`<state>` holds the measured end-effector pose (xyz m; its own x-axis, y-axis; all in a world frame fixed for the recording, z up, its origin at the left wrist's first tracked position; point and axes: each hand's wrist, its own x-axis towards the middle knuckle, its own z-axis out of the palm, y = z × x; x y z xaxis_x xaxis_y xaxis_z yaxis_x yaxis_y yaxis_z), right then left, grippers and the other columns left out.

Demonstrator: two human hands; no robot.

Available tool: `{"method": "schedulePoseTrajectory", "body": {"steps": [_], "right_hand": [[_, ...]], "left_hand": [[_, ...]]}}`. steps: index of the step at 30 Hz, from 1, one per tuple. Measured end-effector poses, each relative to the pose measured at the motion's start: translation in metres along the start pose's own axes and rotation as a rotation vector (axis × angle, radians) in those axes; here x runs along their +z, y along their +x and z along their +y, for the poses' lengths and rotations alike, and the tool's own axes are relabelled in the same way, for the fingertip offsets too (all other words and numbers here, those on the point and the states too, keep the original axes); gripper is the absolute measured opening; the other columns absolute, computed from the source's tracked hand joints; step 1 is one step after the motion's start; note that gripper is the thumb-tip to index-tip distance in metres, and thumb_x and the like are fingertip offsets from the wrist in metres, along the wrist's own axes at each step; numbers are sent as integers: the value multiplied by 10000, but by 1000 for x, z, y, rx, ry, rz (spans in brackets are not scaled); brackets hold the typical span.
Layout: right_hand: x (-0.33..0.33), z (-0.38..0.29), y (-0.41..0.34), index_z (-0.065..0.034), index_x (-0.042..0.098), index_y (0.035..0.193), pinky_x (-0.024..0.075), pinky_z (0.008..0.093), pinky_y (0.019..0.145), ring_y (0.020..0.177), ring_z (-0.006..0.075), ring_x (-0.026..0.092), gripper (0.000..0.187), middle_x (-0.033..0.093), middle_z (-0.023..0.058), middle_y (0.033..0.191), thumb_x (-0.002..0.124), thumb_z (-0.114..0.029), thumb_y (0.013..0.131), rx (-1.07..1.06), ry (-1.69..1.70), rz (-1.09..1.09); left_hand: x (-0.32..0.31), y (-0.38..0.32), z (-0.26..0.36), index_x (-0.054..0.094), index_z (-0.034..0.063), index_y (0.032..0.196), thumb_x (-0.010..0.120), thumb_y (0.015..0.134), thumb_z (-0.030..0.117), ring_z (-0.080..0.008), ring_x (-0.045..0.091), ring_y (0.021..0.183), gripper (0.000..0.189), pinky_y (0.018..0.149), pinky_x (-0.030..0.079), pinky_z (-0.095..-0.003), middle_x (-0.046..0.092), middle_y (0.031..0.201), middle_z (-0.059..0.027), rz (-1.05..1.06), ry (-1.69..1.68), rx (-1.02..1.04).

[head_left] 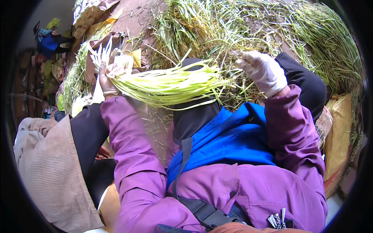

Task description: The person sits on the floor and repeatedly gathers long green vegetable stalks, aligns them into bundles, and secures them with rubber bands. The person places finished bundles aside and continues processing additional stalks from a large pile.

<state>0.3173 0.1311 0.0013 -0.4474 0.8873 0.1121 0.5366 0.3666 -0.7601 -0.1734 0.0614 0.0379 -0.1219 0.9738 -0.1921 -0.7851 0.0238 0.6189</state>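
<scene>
My left hand (108, 80), in a thin pale glove, grips a bunch of long yellow-green leafy stalks (172, 84) near their white ends. The leaves hang off to the right, above my dark-trousered knee. White stalk ends stick up past my fingers at the upper left. My right hand (260, 71), also gloved in white, is raised just right of the leaf tips, its fingers bent inward; whether it pinches anything small cannot be told. A blue apron (227, 137) lies across my lap.
Heaps of loose green and straw-coloured leaves (317, 43) cover the ground ahead and right. A co-worker in a checked garment (55, 174) sits close on my left. Another person (48, 40) bends over at the far upper left. A tan sack (338, 134) stands at my right.
</scene>
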Motion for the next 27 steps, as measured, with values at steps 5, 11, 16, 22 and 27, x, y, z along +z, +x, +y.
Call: {"method": "schedulePoseTrajectory", "body": {"steps": [5, 11, 16, 22, 27], "right_hand": [[27, -44, -7, -95, 581, 1264, 545, 387, 763, 927, 337, 663, 561, 639, 153, 1137, 793, -204, 756, -471, 10, -102], [55, -35, -12, -108, 651, 870, 523, 453, 611, 682, 356, 659, 144, 643, 133, 729, 700, -215, 788, -325, -279, -172], [53, -27, -19, -117, 647, 738, 508, 460, 559, 618, 365, 644, 124, 622, 145, 658, 629, -222, 802, -311, -275, -203], [52, -23, -26, -102, 688, 771, 524, 444, 577, 642, 346, 658, 98, 638, 140, 679, 647, -190, 768, -269, -446, -305], [68, -21, -34, -93, 675, 639, 496, 413, 503, 541, 312, 633, 107, 612, 117, 586, 638, -173, 700, -404, -555, -292]], "left_hand": [[-2, -1, -1, 329, -6, 1496, 501, 994, 315, -63, 396, 532, 620, 611, 397, -284, 392, 628, 75, 88, 63, 89], [3, -5, -5, 366, -5, 1478, 524, 988, 319, -59, 443, 529, 609, 636, 458, -318, 421, 630, 89, 63, 43, 76], [-9, -5, 0, 498, 0, 1379, 556, 972, 328, -126, 506, 540, 526, 682, 499, -366, 478, 649, 43, -44, -58, -1], [-15, -9, -3, 558, 91, 886, 583, 959, 350, -148, 489, 518, 270, 669, 470, -359, 473, 631, 39, 83, -15, 83], [2, -11, -13, 596, 40, 1093, 561, 974, 354, -105, 445, 495, 338, 586, 413, -340, 446, 585, 68, 137, -25, 92]]}}
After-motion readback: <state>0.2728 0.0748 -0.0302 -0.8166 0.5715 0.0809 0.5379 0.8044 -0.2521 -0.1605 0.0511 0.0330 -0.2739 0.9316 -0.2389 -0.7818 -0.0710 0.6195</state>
